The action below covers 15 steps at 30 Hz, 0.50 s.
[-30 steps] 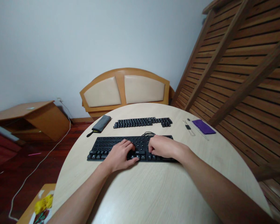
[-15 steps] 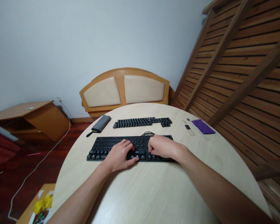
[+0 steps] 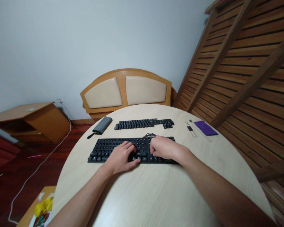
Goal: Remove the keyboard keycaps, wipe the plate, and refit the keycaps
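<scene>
A black keyboard [image 3: 101,145] lies across the table, many of its key positions bare of caps while the bottom row and a few others carry theirs. My left hand [image 3: 123,157] rests on its middle, thumb stretched along the front edge and fingers apart. On the right part of the keyboard, my right hand [image 3: 164,148] is closed, fingertips bent down against the keys. Whatever those fingertips pinch, if anything, is hidden. Behind the keyboard, loose black keycaps [image 3: 134,124] stand in rows in keyboard layout. A coil of black cable [image 3: 150,135] shows at the keyboard's back edge.
A grey pouch [image 3: 102,125] lies at the back left of the round table [image 3: 153,192]. At the right are a wire keycap puller [image 3: 190,128], a thin rod [image 3: 202,132] and a purple cloth [image 3: 205,128]. A wooden slatted panel [image 3: 241,78] leans close on the right.
</scene>
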Each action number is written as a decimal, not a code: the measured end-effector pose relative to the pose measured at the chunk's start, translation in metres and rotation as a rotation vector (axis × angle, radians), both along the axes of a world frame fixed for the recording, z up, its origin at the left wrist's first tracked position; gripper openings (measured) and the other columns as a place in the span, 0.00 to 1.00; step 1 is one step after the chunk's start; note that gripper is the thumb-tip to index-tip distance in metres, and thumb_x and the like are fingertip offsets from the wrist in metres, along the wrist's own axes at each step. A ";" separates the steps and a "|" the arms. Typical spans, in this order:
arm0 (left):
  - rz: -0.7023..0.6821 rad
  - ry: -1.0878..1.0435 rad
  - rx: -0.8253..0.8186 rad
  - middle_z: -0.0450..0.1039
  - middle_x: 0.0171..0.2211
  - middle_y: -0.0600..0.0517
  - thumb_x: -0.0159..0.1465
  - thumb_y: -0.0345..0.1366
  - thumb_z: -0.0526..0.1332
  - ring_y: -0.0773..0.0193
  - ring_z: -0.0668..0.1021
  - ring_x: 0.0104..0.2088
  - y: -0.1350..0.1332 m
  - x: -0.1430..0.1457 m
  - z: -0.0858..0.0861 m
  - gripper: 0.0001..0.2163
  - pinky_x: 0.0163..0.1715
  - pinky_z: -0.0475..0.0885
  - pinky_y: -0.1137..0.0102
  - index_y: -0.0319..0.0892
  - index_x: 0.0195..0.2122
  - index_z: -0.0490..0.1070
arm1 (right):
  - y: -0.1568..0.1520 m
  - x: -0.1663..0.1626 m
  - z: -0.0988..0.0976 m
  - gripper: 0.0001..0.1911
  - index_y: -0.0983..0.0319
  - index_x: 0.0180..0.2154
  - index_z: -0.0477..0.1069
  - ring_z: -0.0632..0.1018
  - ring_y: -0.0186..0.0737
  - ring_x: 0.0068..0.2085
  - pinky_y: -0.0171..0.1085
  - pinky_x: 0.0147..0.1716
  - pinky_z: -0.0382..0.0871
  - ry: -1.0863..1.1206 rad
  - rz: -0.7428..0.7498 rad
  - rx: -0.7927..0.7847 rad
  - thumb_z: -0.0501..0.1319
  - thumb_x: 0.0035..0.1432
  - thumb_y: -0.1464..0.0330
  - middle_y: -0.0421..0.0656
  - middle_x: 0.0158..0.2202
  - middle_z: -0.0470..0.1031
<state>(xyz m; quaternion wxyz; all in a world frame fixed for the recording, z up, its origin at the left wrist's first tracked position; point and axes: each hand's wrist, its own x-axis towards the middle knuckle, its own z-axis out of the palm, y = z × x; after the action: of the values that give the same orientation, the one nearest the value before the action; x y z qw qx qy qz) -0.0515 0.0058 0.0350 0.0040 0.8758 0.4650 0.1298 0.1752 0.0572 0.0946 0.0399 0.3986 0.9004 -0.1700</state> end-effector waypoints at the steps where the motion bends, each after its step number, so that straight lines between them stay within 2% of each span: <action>1: 0.000 0.000 -0.001 0.73 0.38 0.48 0.64 0.48 0.62 0.52 0.73 0.42 0.000 0.000 0.000 0.13 0.41 0.72 0.59 0.44 0.38 0.67 | 0.000 0.000 0.000 0.14 0.62 0.32 0.83 0.81 0.41 0.36 0.32 0.31 0.62 0.000 -0.011 -0.008 0.62 0.49 0.81 0.45 0.32 0.83; 4: 0.000 -0.002 0.000 0.73 0.38 0.48 0.64 0.48 0.62 0.51 0.73 0.43 0.000 -0.001 0.000 0.13 0.41 0.72 0.59 0.44 0.38 0.67 | -0.003 -0.001 0.000 0.14 0.62 0.32 0.83 0.81 0.40 0.35 0.32 0.30 0.62 -0.012 -0.031 -0.010 0.61 0.49 0.81 0.45 0.32 0.83; 10: -0.002 -0.014 0.005 0.73 0.38 0.48 0.64 0.48 0.62 0.52 0.73 0.42 0.000 0.001 0.001 0.13 0.41 0.72 0.59 0.44 0.38 0.67 | -0.007 -0.005 -0.006 0.12 0.64 0.31 0.82 0.81 0.43 0.35 0.34 0.30 0.62 -0.052 -0.007 0.105 0.60 0.51 0.81 0.49 0.31 0.81; 15: -0.005 -0.019 0.004 0.74 0.37 0.48 0.64 0.48 0.61 0.52 0.74 0.42 0.000 0.001 0.003 0.13 0.41 0.72 0.59 0.44 0.38 0.68 | 0.007 0.008 -0.005 0.10 0.60 0.33 0.83 0.80 0.41 0.35 0.33 0.31 0.64 0.030 0.031 0.016 0.63 0.52 0.76 0.44 0.33 0.83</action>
<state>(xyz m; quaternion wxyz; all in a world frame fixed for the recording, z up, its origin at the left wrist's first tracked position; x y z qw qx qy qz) -0.0503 0.0055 0.0384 0.0069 0.8757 0.4622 0.1393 0.1828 0.0644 0.0898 0.0259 0.3821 0.9083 -0.1684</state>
